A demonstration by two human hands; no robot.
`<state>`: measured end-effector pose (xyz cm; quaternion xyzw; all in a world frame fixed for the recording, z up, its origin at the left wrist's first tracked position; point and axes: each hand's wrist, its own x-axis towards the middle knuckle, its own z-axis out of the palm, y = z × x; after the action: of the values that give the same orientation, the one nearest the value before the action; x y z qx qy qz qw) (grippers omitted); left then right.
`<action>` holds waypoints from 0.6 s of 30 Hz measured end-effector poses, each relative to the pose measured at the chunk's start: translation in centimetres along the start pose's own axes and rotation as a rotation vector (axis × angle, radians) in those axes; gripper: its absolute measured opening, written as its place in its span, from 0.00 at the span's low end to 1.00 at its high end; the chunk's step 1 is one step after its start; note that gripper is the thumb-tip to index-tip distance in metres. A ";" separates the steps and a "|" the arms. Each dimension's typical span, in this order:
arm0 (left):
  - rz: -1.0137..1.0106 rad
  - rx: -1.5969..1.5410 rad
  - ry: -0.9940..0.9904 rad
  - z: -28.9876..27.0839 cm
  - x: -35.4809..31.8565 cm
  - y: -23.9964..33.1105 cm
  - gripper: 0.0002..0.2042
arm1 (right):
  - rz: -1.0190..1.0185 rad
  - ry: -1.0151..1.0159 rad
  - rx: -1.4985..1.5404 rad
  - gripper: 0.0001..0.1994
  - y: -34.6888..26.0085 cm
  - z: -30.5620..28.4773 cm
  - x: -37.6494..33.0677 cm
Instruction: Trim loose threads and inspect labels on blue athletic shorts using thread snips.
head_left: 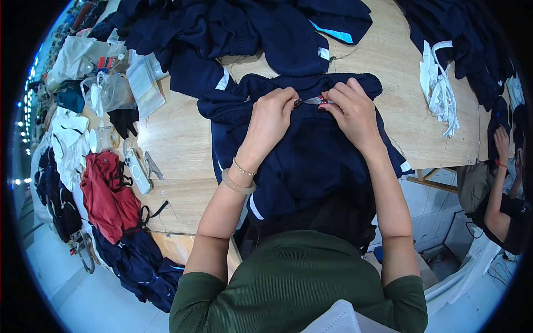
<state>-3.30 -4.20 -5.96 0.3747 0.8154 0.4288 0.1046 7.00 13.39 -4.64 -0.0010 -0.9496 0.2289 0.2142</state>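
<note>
1. Evidently both hands meet at the far edge of a navy garment (311, 161), which drapes from the wooden table (183, 139) toward the person so that the seam lies flat and close.
2. The left hand (270, 116) is curled shut, pinching a fold of the cloth, probably to keep it taut beside the blade.
3. The right hand (351, 108) is closed around small thread snips (313, 101), red at the grip, their tip pointing toward the left fingers and touching the fabric between the two hands.
4. Beyond the hands lies a heap of more navy garments (244, 33), near enough to reach.
5. Well left of the left hand sit a red cloth (105, 194) and a phone (135, 166), out of the way.
</note>
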 end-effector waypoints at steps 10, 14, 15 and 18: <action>-0.018 -0.020 -0.001 0.1 0.1 -0.2 0.02 | -0.008 -0.016 -0.009 0.09 0.0 -0.1 0.2; -0.026 -0.022 -0.004 0.2 0.0 -0.3 0.02 | -0.004 -0.028 -0.005 0.09 0.0 -0.2 0.2; -0.036 -0.024 -0.007 0.2 0.0 -0.3 0.02 | -0.005 -0.032 -0.003 0.09 0.0 -0.3 0.2; -0.044 -0.026 -0.010 0.2 0.0 -0.3 0.02 | 0.000 -0.035 -0.007 0.09 0.0 -0.4 0.2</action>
<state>-3.42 -4.18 -6.32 0.3574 0.8173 0.4348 0.1231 6.96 13.60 -4.28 0.0021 -0.9540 0.2254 0.1976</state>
